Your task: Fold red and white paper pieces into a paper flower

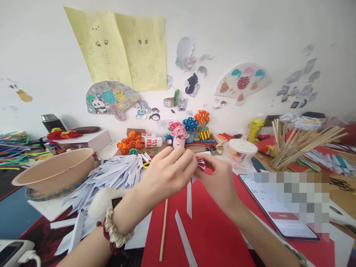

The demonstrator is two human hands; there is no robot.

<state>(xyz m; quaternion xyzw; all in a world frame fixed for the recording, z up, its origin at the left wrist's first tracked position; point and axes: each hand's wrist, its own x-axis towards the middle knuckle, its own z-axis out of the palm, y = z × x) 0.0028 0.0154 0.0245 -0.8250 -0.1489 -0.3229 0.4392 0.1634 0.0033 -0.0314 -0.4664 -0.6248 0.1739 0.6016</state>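
My left hand [175,170] is closed in a curled grip, its back toward me. Its fingertips are hidden, so what it pinches does not show. Against it, my right hand [218,178] pinches a small folded paper piece [200,163], red and white, between thumb and fingers. Below the hands is a narrow white paper strip [189,202]; whether it hangs or lies flat I cannot tell. Another white paper strip [185,239] lies on the red sheet [217,230]. To its left rests a thin wooden stick [164,230].
A heap of white paper strips [111,178] lies left, beside a beige basin [55,167]. A phone [280,207] lies right, with a lidded tub [240,150] behind it. Wooden sticks [294,144] stand bundled at far right. Pipe-cleaner flowers [190,125] stand near the wall.
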